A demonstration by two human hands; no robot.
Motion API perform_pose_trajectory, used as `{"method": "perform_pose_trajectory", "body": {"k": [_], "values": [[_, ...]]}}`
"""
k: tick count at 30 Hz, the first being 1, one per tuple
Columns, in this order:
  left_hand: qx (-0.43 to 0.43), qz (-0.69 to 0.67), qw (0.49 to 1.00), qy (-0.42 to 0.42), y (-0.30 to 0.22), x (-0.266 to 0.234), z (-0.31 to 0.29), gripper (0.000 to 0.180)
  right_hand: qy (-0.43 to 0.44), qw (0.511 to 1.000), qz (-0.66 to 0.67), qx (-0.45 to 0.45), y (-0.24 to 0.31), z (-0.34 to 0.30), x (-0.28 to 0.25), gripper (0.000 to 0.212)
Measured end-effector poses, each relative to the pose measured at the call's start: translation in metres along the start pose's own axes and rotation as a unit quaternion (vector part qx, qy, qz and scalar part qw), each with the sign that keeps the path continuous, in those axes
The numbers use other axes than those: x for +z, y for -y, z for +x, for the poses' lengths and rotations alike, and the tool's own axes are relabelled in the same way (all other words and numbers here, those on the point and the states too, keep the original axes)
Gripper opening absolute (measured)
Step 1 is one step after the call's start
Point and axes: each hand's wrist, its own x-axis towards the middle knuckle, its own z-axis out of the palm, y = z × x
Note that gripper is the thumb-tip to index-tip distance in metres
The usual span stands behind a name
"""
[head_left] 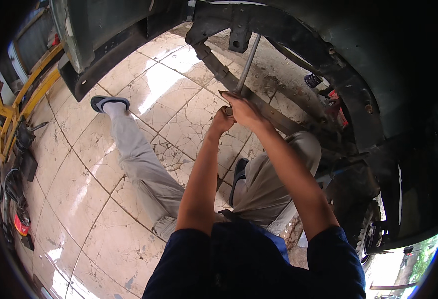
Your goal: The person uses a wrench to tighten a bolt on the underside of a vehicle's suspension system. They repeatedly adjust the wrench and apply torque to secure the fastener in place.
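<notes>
A long grey metal rod (249, 64) slants down from the dark vehicle frame, in front of a leaf spring (263, 104). At its lower end my right hand (245, 111) is closed about it, thumb side toward the spring. Just below and to the left, my left hand (221, 121) is closed, its fingers touching the right hand. A small round brownish end shows between the two hands, roughly in line with the rod. Whether it belongs to the rod or is a separate piece cannot be made out. The fingertips of both hands are partly hidden.
The dark vehicle frame (274, 25) arches overhead and down the right. My legs (151, 159) stretch over cracked floor tiles (99, 169). At the left are a yellow metal frame (39, 89) and dark parts (25, 137). A red object (334, 107) sits under the vehicle.
</notes>
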Motion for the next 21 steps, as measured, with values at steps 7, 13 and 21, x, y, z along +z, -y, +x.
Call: {"method": "perform_pose_trajectory", "body": {"k": [7, 13, 21], "values": [[0.066, -0.112, 0.988, 0.086, -0.006, -0.01, 0.012, 0.018, 0.059, 0.993, -0.097, 0.008, -0.015, 0.028, -0.018, 0.05], [0.025, -0.134, 0.991, 0.016, -0.024, 0.004, -0.008, 0.021, 0.211, 0.956, -0.204, 0.011, 0.025, 0.025, -0.067, 0.058], [0.028, -0.071, 0.997, -0.025, -0.044, 0.014, -0.014, 0.022, 0.202, 0.968, -0.139, -0.051, -0.004, 0.032, -0.073, 0.056]]}}
